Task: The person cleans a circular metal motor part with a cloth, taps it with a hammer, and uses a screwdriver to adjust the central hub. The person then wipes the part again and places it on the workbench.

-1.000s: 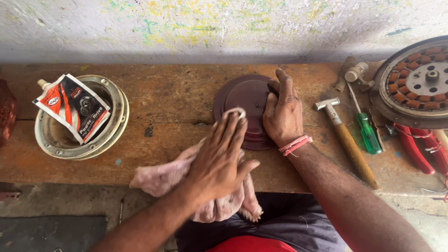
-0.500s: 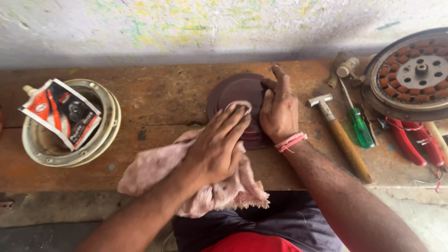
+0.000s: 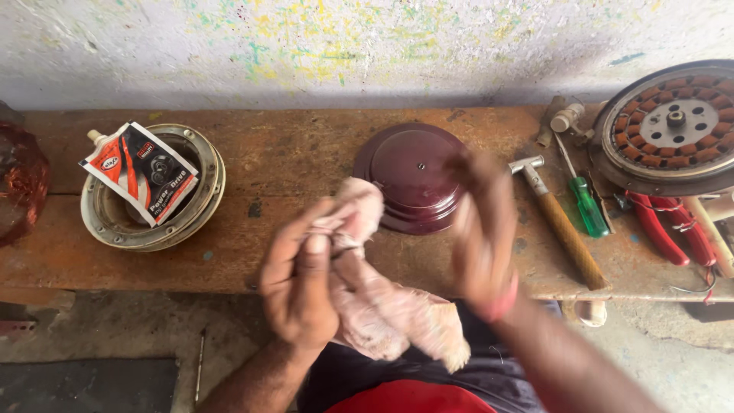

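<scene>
A pinkish rag [image 3: 367, 294] is gripped in the left hand [image 3: 300, 283], whose fingers are curled shut around its upper part; the rest of the rag hangs down towards the lap. The rag's top end is raised just in front of the near left edge of a maroon domed cover [image 3: 413, 176], which lies flat on the table [image 3: 290, 164] near its middle. The right hand [image 3: 480, 229] is blurred; it is held over the near right edge of the cover, beside the rag, and whether its fingers are open or closed on anything cannot be told. A pink band is seen at that wrist.

To the left on the table, a round metal housing [image 3: 115, 229] is set down, and a red, white and black pouch [image 3: 141, 172] with a nozzle is laid across it. At the far left edge, a coil of copper wire [image 3: 19, 180] is partly seen. To the right of the cover, a hammer [image 3: 562, 229] with a wooden handle is laid, and beside it a green-handled screwdriver [image 3: 585, 203]. Further right, a round stator [image 3: 673, 126] with copper windings is placed, with red-handled pliers [image 3: 669, 226] just in front of it. The wall [image 3: 306, 46] behind is pale and flecked with paint.
</scene>
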Action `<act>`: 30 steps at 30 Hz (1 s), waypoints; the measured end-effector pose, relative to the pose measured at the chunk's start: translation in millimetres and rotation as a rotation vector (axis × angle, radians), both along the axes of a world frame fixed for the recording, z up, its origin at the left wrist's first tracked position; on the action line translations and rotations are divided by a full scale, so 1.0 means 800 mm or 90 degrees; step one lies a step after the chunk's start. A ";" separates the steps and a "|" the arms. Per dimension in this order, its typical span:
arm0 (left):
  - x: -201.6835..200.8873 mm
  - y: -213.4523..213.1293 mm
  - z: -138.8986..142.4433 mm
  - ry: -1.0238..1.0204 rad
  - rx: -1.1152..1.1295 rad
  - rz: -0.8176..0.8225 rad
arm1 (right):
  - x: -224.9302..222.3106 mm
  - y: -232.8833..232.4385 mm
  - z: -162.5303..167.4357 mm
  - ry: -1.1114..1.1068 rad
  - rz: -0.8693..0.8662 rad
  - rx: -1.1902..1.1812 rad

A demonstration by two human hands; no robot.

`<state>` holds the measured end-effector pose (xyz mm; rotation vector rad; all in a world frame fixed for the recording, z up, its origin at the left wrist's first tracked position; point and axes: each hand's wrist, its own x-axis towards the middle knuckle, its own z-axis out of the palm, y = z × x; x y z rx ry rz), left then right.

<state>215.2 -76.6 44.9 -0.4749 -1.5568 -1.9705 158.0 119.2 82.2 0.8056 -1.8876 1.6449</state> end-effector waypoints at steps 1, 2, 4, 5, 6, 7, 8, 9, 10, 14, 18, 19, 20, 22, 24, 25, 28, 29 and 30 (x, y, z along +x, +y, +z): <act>0.006 0.002 0.004 -0.029 0.078 0.015 | 0.032 -0.010 -0.002 0.023 0.073 0.036; 0.008 0.008 0.006 -0.040 0.107 -0.043 | 0.055 -0.019 -0.009 0.060 0.150 0.081; 0.010 0.031 0.007 -0.062 0.162 -0.163 | 0.088 -0.025 -0.027 0.091 0.214 0.130; 0.009 0.046 0.006 -0.070 0.189 -0.225 | 0.097 -0.025 -0.037 0.089 0.202 0.136; 0.007 0.061 0.004 -0.077 0.217 -0.289 | 0.102 -0.023 -0.047 0.088 0.186 0.143; 0.006 0.074 0.003 -0.085 0.248 -0.354 | 0.107 -0.019 -0.056 0.109 0.147 0.139; 0.010 0.084 0.002 -0.091 0.217 -0.376 | 0.112 -0.016 -0.062 0.124 0.116 0.134; 0.015 0.092 0.001 -0.098 0.182 -0.394 | 0.113 -0.013 -0.067 0.141 0.088 0.125; 0.021 0.098 -0.001 -0.102 0.146 -0.414 | 0.114 -0.010 -0.070 0.101 0.039 0.097; 0.046 0.112 -0.013 -0.120 0.003 -0.493 | 0.084 0.024 -0.060 -0.021 -0.088 -0.011; 0.042 0.096 -0.032 -0.188 -0.368 -0.401 | 0.025 0.090 -0.021 -0.065 -0.237 0.084; 0.030 0.084 -0.034 -0.176 -0.391 -0.351 | 0.015 0.099 -0.010 0.001 -0.241 0.147; 0.012 0.071 -0.035 -0.162 -0.414 -0.304 | 0.007 0.109 0.004 0.067 -0.247 0.210; -0.033 0.044 -0.030 -0.132 -0.455 -0.211 | -0.009 0.105 0.025 0.145 -0.278 0.311; -0.089 0.013 -0.021 -0.041 -0.437 0.013 | -0.026 0.084 0.038 0.166 -0.324 0.372; -0.121 0.004 -0.018 -0.036 -0.530 0.022 | -0.041 0.070 0.040 0.107 -0.288 0.359; -0.172 0.003 -0.024 -0.104 -0.716 0.000 | -0.094 0.032 0.022 0.051 -0.284 0.450; -0.178 0.004 -0.030 -0.146 -0.760 -0.019 | -0.108 0.027 0.011 0.085 -0.231 0.459; -0.182 0.005 -0.036 -0.139 -0.751 -0.016 | -0.121 0.023 0.000 0.121 -0.180 0.465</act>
